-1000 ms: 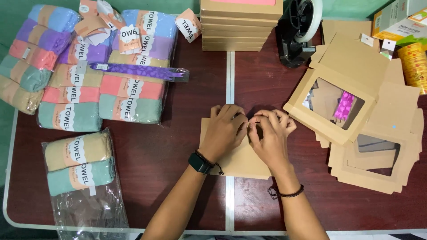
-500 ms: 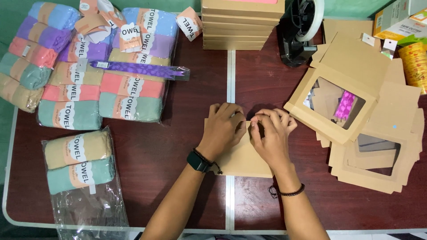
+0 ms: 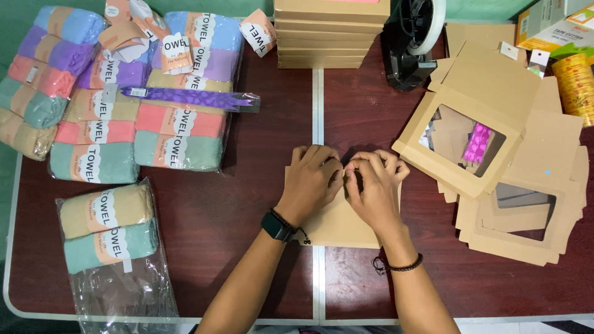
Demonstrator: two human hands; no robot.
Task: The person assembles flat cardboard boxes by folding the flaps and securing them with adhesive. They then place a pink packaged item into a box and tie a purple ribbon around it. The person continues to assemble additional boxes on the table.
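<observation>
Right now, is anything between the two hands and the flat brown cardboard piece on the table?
Nothing visible. The left hand and right hand both rest directly on the flat brown cardboard piece, fingers curled at its upper edge. The windowed boxes lie apart to the right, the towel packs to the left.

Your dark red table (image 3: 247,247) carried bundles of rolled towels (image 3: 124,124), a stack of flat brown boxes (image 3: 331,34), a tape dispenser (image 3: 411,43), window boxes (image 3: 489,154) and a cardboard sheet (image 3: 340,226).
</observation>
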